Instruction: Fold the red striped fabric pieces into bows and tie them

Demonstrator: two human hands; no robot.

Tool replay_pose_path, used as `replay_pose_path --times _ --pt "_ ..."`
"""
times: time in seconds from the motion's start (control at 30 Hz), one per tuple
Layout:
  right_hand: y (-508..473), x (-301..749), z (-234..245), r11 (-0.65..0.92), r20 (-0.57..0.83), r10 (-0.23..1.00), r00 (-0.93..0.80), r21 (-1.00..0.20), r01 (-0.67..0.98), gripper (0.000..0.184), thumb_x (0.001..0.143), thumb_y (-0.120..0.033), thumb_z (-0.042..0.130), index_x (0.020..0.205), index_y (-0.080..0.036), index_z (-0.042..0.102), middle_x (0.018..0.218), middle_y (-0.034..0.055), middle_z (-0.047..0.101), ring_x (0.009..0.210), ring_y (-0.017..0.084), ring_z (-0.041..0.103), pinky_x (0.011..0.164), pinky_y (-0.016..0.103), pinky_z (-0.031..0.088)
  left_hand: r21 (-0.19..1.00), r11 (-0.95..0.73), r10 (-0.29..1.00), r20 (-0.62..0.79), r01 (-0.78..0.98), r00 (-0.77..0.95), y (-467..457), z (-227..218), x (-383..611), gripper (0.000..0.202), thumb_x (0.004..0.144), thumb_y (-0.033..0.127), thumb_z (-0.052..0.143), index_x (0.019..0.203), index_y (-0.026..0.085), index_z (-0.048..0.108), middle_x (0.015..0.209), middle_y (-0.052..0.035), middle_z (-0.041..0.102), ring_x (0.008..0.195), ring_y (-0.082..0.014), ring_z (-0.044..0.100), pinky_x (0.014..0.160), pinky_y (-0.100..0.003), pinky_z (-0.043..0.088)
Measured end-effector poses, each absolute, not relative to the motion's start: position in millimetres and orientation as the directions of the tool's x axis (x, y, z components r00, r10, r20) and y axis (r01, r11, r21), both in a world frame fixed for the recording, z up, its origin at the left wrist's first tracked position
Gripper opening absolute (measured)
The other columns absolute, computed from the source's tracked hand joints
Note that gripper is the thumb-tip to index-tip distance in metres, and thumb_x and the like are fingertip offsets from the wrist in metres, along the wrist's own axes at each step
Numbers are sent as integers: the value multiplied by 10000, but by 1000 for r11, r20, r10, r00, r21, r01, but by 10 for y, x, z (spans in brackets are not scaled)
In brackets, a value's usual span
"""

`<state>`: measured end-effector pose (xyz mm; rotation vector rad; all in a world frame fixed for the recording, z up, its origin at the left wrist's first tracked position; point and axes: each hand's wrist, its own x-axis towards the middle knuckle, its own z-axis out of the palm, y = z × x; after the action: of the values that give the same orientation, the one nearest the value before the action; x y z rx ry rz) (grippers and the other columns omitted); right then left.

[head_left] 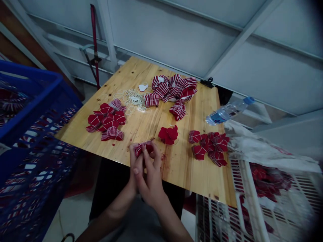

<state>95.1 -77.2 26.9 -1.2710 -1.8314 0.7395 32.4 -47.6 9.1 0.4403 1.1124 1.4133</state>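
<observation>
Both of my hands are together at the near edge of the wooden table [148, 131]. Between the fingers of my left hand [133, 163] and my right hand [151, 174] is a red-and-white striped fabric piece [143, 148], gripped from both sides. Just beyond them lies a crumpled red fabric piece [168, 135]. A cluster of red bundled fabric pieces [108, 119] sits to the left, near a heap of pale rubber bands [135, 100]. At the back is a larger pile of striped fabric pieces [174, 87]. More red bundles [210, 144] lie on the right.
A blue plastic crate [50, 87] with striped fabric stands at the left. A water bottle [229, 111] lies at the table's right edge, near a black clip [207, 82]. White plastic baskets [252, 201] holding red fabric stand at the right. A partition wall [171, 37] closes the back.
</observation>
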Motion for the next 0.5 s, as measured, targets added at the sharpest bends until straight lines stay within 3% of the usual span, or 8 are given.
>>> replay_pose_path --times 0.1,0.17,0.23,0.33,0.4,0.5 --pt "-913 888 248 337 240 940 -243 -771 541 800 907 -358 564 1558 -243 114 1624 126 43 1483 355 138 1152 603 261 773 161 867 -407 -614 -286 -459 93 282 184 748 312 584 888 274 471 770 40 625 684 -142 632 612 -256 515" --pt "-993 904 243 331 221 940 -260 -776 537 764 899 -345 579 1548 -256 186 1618 126 114 1470 360 193 1141 594 296 763 127 838 -424 -634 -343 -412 123 233 173 734 314 564 870 257 473 743 31 621 649 -141 614 578 -252 496" --pt "-1018 967 244 345 255 935 -245 -808 478 612 921 -296 542 1497 -277 336 1577 123 263 1433 339 303 1119 568 349 760 91 846 -400 -643 -354 -367 157 172 194 711 316 558 876 242 488 732 22 619 620 -143 598 538 -246 467" --pt "-875 1111 299 324 323 945 -60 -886 333 386 943 -244 507 1323 -299 542 1395 106 517 1288 277 505 1049 504 444 793 82 919 -294 -604 -262 -336 207 38 211 696 313 559 883 217 543 719 7 618 598 -151 581 486 -234 408" --pt "-670 1193 379 246 257 966 33 -948 204 348 929 -286 557 1277 -293 555 1301 98 586 1151 246 598 946 440 519 848 62 966 -184 -526 -183 -334 251 -96 210 697 290 579 888 203 581 736 1 624 610 -150 574 497 -231 401" --pt "-344 1211 489 91 67 979 -192 -989 119 391 880 -361 639 1251 -256 572 1204 98 641 1015 224 646 793 346 562 944 66 998 -62 -323 21 -326 355 -363 210 724 246 621 926 190 615 760 0 631 624 -146 562 543 -233 417"
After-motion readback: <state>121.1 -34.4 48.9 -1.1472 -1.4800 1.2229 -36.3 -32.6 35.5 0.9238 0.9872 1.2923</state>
